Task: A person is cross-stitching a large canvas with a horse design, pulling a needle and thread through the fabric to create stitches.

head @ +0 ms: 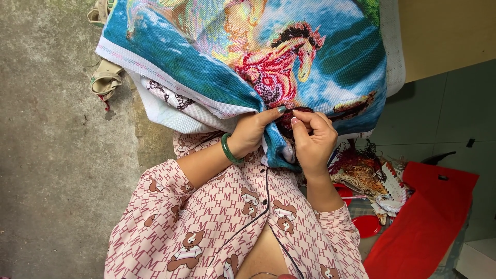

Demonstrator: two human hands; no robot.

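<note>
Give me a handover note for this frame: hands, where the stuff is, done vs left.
Left hand: grips a bunched fold of the cross-stitch cloth; green bangle on that wrist.
Right hand: fingertips pinched at the cloth by the dark stitches; whether it holds a needle, cannot tell.
Things: cloth draped over the lap; thread bundle and red bag on the right-hand side; sandals on the concrete floor.
Done: horse picture largely stitched.
Left: stitching at the pinched spot; extent hidden.

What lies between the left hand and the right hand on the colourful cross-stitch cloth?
In the head view, a bunched fold of the blue cross-stitch cloth fills the gap between the left hand and the right hand; both pinch it, fingertips nearly meeting above.
</note>
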